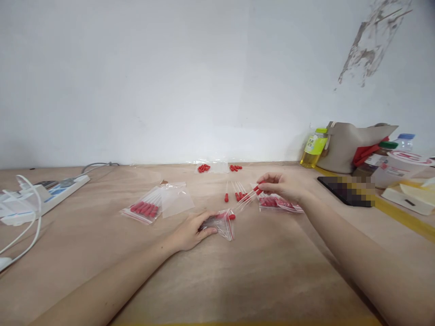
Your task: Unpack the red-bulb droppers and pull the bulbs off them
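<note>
Roughly midway, it seems: filled bags [144,209] lie done, the left hand [190,232] clamps a bag [222,225], the right hand [283,185] pinches droppers [249,195], and loose droppers [238,195] remain.

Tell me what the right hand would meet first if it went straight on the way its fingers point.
Probably the loose red-bulb droppers on the table, just left of the right hand and the dropper bundle it pinches; depth is unclear.

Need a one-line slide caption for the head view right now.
On the wooden table, the left hand holds a small clear bag while the right hand pinches red-bulbed droppers.
</note>
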`<state>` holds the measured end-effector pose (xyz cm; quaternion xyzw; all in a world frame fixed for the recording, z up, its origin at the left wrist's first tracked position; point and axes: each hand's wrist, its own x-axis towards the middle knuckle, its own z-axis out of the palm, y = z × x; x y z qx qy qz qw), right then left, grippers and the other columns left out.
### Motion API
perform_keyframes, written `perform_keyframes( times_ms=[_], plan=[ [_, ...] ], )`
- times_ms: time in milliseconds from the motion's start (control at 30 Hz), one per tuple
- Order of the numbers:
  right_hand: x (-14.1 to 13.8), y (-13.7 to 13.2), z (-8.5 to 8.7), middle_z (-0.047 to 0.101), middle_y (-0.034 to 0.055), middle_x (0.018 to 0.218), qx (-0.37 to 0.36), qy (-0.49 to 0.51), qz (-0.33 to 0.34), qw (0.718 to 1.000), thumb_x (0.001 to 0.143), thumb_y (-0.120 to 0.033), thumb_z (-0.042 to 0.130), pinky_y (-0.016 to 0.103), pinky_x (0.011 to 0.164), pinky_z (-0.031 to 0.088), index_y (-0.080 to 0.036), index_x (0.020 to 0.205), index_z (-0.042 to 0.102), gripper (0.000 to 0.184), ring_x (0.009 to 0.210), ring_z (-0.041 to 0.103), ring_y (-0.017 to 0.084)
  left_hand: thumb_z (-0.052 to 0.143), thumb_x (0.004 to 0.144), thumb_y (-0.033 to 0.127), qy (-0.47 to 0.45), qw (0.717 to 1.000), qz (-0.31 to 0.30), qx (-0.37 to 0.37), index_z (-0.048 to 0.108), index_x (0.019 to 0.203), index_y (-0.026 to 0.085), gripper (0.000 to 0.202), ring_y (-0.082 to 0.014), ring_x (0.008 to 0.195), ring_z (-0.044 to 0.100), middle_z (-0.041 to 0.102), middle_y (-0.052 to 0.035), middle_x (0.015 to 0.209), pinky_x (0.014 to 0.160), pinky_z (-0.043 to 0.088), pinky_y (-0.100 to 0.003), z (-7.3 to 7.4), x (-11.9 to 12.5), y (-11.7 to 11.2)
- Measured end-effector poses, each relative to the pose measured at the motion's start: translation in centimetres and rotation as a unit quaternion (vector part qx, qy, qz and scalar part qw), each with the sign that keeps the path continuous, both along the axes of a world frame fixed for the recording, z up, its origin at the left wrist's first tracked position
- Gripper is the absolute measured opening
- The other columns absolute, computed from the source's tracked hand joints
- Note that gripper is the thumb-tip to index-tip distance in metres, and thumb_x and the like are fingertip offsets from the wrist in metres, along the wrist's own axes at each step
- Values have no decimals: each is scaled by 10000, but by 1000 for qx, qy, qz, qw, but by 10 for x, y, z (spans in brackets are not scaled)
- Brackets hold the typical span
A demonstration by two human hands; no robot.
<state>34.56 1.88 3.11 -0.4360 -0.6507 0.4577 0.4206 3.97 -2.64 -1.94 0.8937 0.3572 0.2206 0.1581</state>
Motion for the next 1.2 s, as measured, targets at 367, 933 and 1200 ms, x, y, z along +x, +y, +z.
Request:
perform_keyframes(
  times_ms=[367,933,1200],
  plan=[
    [-66,33,-47,630,52,832,334,-114,-177,919,717,-253,611,308,703,476,-174,865,610,168,734,588,157,470,841,382,6,1000,9,-9,442,1208,250,392,-174,889,526,574,-37,1042,786,403,-297,4,1,-3],
    [-77,31,-67,600,68,865,418,-350,-63,836,823,-275,527,275,761,419,-175,882,646,167,818,546,156,465,837,385,7,1000,11,-14,437,1216,253,402,-162,827,530,584,-32,1009,738,407,-280,2,2,-2],
    [-69,20,-54,630,37,834,376,-353,-164,841,779,-409,549,306,729,354,-212,826,654,227,775,564,167,458,839,401,6,999,25,-23,413,1225,248,418,-180,887,543,575,-41,1080,775,416,-301,3,1,-3]
  ],
)
